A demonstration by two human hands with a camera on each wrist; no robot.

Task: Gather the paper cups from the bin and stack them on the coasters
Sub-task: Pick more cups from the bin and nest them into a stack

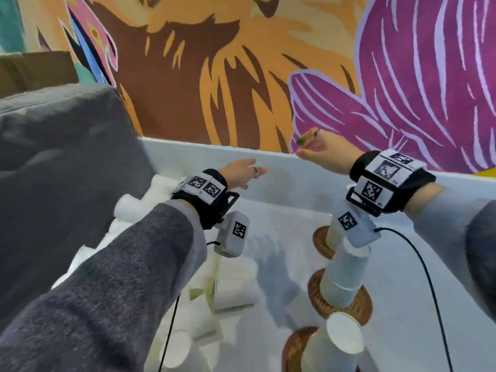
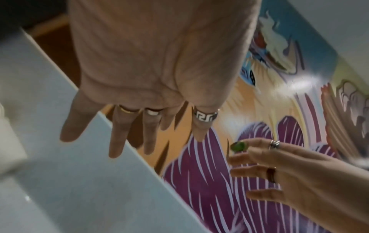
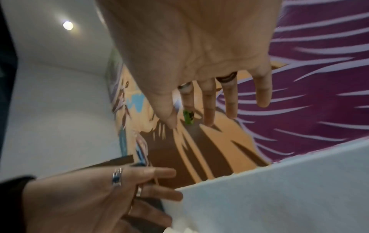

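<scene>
Both my hands hover in the air above the white table, near its raised back edge, with fingers straight and spread and nothing in them. My left hand (image 1: 249,174) (image 2: 119,134) (image 3: 155,186) is palm down over the loose cups. My right hand (image 1: 308,150) (image 2: 259,170) (image 3: 209,113) is higher, to its right. Loose white paper cups (image 1: 233,288) lie piled at the lower left; the bin's walls are hard to make out. Three tilted cup stacks stand on brown coasters at the right: the far stack (image 1: 332,234), the middle stack (image 1: 341,280) on its coaster (image 1: 359,307), and the near stack (image 1: 332,345).
A grey cushion (image 1: 61,157) rises at the left beside the cup pile. The table's white back rim (image 1: 214,157) runs under a painted mural wall (image 1: 241,76). Black cables (image 1: 429,277) hang from the wrist cameras over the table.
</scene>
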